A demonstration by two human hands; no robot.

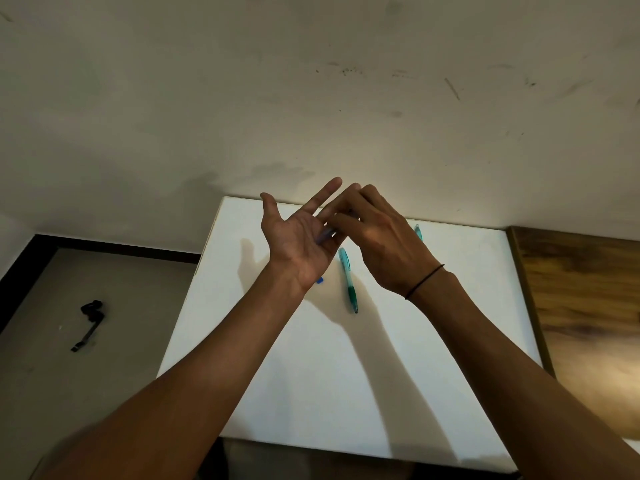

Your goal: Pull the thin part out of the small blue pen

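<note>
My left hand (298,237) is raised over the white table (311,375), palm up and fingers straight. My right hand (381,237) reaches across it, its curled fingertips and thumb pinching a small blurred bluish piece (325,234) that rests against my left palm. A teal-green pen (348,278) lies on the table between my two wrists. A second teal pen (418,232) shows only its end past my right hand. A small blue bit (320,280) peeks out beside my left wrist.
The table's far edge meets a marked off-white wall (311,98). A wooden surface (581,306) adjoins the table on the right. On the grey floor to the left lies a small black object (90,320).
</note>
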